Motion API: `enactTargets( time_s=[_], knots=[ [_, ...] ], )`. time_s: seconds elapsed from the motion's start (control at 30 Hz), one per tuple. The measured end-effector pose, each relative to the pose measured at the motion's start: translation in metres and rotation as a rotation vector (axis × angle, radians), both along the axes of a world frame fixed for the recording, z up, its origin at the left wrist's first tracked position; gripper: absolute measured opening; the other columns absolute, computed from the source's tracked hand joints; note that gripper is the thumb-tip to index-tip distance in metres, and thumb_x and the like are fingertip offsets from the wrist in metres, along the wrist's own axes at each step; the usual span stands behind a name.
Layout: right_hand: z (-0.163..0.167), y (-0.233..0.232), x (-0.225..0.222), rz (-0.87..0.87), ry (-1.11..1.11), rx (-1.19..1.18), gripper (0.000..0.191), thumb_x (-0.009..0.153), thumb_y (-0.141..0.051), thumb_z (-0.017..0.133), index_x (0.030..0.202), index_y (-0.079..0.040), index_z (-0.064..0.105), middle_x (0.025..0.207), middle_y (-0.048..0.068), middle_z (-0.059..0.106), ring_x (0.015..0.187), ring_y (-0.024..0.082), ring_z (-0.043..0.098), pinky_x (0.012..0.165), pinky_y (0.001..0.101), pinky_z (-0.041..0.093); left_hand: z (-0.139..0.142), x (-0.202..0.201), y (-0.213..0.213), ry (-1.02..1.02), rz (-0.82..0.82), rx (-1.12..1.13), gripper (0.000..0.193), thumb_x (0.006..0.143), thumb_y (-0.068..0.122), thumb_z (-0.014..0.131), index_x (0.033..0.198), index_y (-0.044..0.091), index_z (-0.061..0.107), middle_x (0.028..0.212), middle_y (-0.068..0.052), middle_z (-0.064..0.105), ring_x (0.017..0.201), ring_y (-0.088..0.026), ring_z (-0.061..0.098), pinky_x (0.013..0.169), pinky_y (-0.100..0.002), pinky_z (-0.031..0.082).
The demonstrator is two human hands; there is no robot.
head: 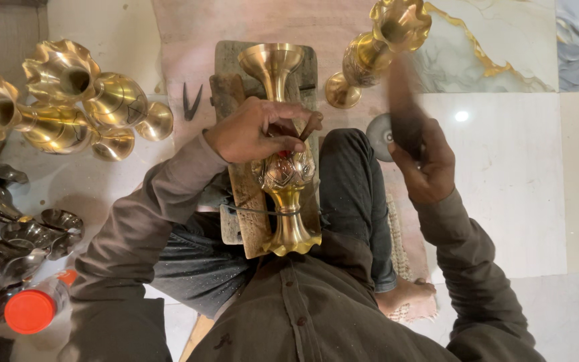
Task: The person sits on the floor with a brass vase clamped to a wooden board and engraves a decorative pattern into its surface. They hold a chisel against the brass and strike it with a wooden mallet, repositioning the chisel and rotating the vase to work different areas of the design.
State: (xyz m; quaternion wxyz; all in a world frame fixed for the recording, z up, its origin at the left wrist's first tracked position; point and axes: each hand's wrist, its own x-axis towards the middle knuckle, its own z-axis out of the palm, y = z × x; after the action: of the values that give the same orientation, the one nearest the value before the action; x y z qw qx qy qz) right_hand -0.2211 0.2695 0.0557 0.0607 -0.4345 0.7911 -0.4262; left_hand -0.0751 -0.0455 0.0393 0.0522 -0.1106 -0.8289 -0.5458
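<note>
**Gold brass against pale marble**

A shiny golden brass vase [283, 151] with an engraved leaf-like pattern on its round belly lies on a brown wooden board [252, 214]. More golden vases [75, 100] gleam on the white floor [524, 194], where one tile [484, 47] shows gold veins. A bottle [35, 308] has an orange-red cap. The sleeves [142, 221] are dull brown, the trousers [353, 188] dark grey.

Bright, even indoor light falls from overhead, leaving a small white glare spot on the glossy marble floor tile [462, 116]. The polished fluted brass vases [68, 100] throw sharp highlights. The raised right hand [427, 164] is motion-blurred; elsewhere focus stays crisp.
</note>
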Motion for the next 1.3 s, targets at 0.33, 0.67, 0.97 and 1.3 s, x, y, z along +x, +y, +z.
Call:
enactTargets(
  time_s=[0.33, 0.67, 0.97, 1.3],
  knots=[
    [-0.023, 0.011, 0.025, 0.092, 0.126, 0.225, 0.069, 0.086, 0.002, 0.067, 0.152, -0.017, 0.054, 0.111, 0.017, 0.061, 0.094, 0.032, 0.066, 0.081, 0.0397, 0.056, -0.011, 0.013, -0.009, 0.045, 0.177, 0.322, 0.040, 0.101, 0.017, 0.071, 0.137, 0.006, 0.059, 0.120, -0.014, 0.074, 0.097, -0.019, 0.077, 0.086, -0.033, 0.069],
    [-0.022, -0.008, 0.029, 0.091, 0.064, 0.193, 0.070, 0.086, -0.001, 0.072, 0.152, -0.016, 0.053, 0.113, 0.016, 0.061, 0.095, 0.032, 0.068, 0.078, 0.0394, 0.056, -0.041, 0.062, 0.021, 0.156, 0.364, 0.541, 0.030, 0.099, 0.002, 0.074, 0.126, 0.002, 0.059, 0.130, -0.013, 0.066, 0.105, -0.021, 0.073, 0.094, -0.037, 0.067],
    [-0.003, -0.016, 0.022, 0.095, -0.003, 0.253, 0.067, 0.089, -0.005, 0.072, 0.152, -0.016, 0.051, 0.108, 0.017, 0.060, 0.084, 0.029, 0.066, 0.070, 0.0401, 0.055, -0.025, 0.044, 0.023, 0.078, 0.238, 0.240, 0.046, 0.095, 0.013, 0.078, 0.138, 0.005, 0.062, 0.134, -0.014, 0.071, 0.107, -0.023, 0.078, 0.095, -0.036, 0.066],
    [0.013, -0.014, 0.011, 0.182, 0.283, 0.381, 0.066, 0.084, -0.002, 0.073, 0.147, -0.017, 0.060, 0.108, 0.015, 0.064, 0.091, 0.029, 0.065, 0.080, 0.0404, 0.056, -0.006, 0.022, 0.008, -0.069, 0.031, 0.224, 0.057, 0.092, 0.021, 0.080, 0.142, 0.005, 0.059, 0.134, -0.015, 0.070, 0.110, -0.024, 0.076, 0.099, -0.039, 0.063]
  ],
)
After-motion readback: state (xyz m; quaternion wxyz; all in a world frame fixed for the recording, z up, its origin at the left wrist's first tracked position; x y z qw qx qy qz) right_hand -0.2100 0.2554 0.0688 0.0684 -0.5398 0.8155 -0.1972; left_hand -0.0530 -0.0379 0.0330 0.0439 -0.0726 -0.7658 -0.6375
